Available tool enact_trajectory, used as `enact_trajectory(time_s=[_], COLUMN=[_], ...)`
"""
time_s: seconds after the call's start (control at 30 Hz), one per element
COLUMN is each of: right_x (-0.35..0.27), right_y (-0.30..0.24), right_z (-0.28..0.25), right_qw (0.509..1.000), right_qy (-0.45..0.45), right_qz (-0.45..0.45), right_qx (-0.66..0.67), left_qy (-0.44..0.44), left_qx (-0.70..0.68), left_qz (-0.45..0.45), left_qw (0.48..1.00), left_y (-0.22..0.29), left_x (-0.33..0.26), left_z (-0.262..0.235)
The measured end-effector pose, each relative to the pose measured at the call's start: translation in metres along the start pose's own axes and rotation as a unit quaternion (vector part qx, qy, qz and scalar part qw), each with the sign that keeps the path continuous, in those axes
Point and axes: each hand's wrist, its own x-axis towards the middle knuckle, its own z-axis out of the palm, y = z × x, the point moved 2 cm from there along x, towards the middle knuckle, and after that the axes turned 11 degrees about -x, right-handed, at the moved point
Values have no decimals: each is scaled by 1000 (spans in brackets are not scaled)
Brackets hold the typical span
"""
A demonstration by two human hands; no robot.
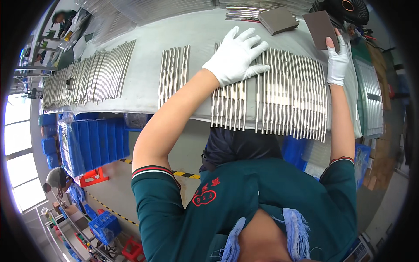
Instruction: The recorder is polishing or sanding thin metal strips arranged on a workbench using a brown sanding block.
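the left hand, in a white glove, lies flat with fingers spread on a row of thin metal rods laid side by side on the grey worktable, gripping nothing. the rods run out from under the palm toward the near table edge and to the right. the right hand, also gloved, is closed on the lower edge of a brown sanding block, held just past the rods' far right end. a second brown block rests on the table beyond the left hand.
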Motion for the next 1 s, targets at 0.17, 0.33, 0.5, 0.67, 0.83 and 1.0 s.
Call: enact_trajectory(time_s=[0.17, 0.33, 0.5, 0.67, 0.83, 1.0], right_x=[0, 3, 8, 5, 7, 6], right_y=[2, 14, 15, 1, 2, 4], right_z=[7, 1, -2, 2, -4, -6], right_qw=[998, 995, 999, 986, 988, 991], right_qy=[-8, 17, 38, 53, 67, 74], right_qz=[24, 50, -23, -81, -75, -50], right_qx=[52, 87, 25, -137, -120, -103], left_qy=[19, -9, -16, -11, -20, -18], left_qx=[-43, -32, 40, -23, -72, -76], left_qz=[32, 36, -15, 20, 41, 36], left_qw=[998, 999, 999, 999, 996, 996], left_y=[18, 12, -8, 30, 71, 71], left_x=[25, 15, -4, 31, 68, 69], left_z=[17, 6, -13, 8, 53, 61])
